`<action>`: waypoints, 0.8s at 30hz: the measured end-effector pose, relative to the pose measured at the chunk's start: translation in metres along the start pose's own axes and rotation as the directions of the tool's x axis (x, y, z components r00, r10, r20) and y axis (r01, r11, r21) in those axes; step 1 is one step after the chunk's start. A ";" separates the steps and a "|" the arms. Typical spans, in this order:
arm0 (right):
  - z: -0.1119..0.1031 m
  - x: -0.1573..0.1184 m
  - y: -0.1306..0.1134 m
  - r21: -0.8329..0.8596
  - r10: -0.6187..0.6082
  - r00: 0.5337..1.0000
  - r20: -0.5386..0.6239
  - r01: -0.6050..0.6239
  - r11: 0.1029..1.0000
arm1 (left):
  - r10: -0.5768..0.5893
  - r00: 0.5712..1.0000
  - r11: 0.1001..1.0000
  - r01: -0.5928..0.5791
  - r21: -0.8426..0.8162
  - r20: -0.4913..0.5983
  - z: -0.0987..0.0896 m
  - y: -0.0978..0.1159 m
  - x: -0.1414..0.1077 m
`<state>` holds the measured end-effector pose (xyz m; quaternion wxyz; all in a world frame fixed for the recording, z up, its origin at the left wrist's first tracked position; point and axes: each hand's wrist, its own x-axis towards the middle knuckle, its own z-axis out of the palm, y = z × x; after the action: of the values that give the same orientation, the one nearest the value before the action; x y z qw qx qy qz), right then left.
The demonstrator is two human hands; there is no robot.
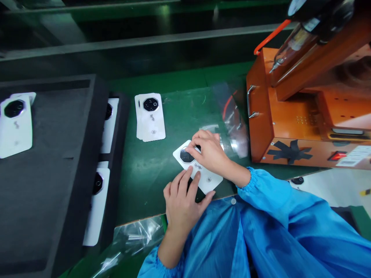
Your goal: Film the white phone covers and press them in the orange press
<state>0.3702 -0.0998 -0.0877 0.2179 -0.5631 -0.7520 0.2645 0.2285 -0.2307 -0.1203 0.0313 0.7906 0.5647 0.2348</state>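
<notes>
A white phone back panel with a round black camera area lies tilted on the green work surface. My left hand rests along the panel's lower edge, fingers spread, fingertips touching it. Over its upper right part, my right hand bends its fingers down beside the camera area, the thumb on the black disc; what its fingertips hold, if anything, is hidden. Further left, a small stack of similar white panels lies flat.
An orange machine with a red switch stands at the right. Clear plastic film lies beside it. At the left is a black foam tray with white panels on it; more panels sit in slots alongside. Plastic wrap lies at the front edge.
</notes>
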 end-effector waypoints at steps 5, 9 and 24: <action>0.001 0.000 0.003 -0.006 -0.029 0.999 -0.026 0.029 1.000 | 0.001 1.000 1.000 -0.001 0.002 0.003 0.000 0.000 0.000; 0.004 -0.001 0.005 -0.029 -0.057 0.997 -0.056 0.055 0.998 | 0.000 1.000 1.000 0.000 0.003 0.000 0.000 0.000 0.001; 0.002 -0.006 0.006 -0.225 -0.218 0.969 -0.113 0.189 0.956 | -0.044 0.999 0.999 0.044 -0.032 0.005 0.001 0.003 0.001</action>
<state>0.3750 -0.1048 -0.0938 0.2335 -0.5193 -0.8134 0.1195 0.2313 -0.2305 -0.1196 0.0505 0.7779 0.5780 0.2413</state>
